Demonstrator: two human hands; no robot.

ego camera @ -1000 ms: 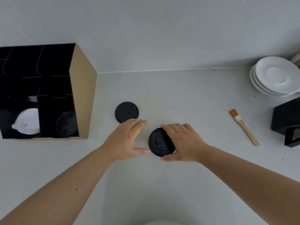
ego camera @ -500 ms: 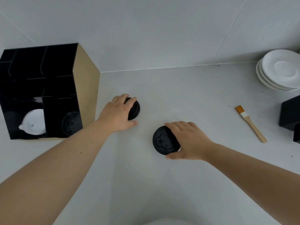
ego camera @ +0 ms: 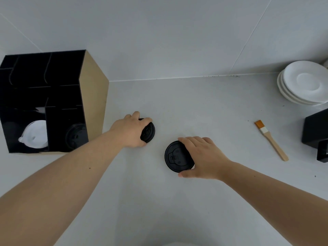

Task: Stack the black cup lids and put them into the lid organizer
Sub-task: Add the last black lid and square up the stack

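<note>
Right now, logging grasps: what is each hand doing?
Left hand: closed on the far black lid.
Right hand: gripping the near black lid.

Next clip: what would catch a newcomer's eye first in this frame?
Two bare hands at centre, each gripping a black cup lid: the left hand tilts the farther lid, the right hand holds the nearer lid on the counter. At far left stands the black lid organizer, white and black lids already inside.

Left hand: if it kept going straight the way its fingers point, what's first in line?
Only the black lid that the left hand grips; beyond it bare counter, probably free to the wall.
</note>
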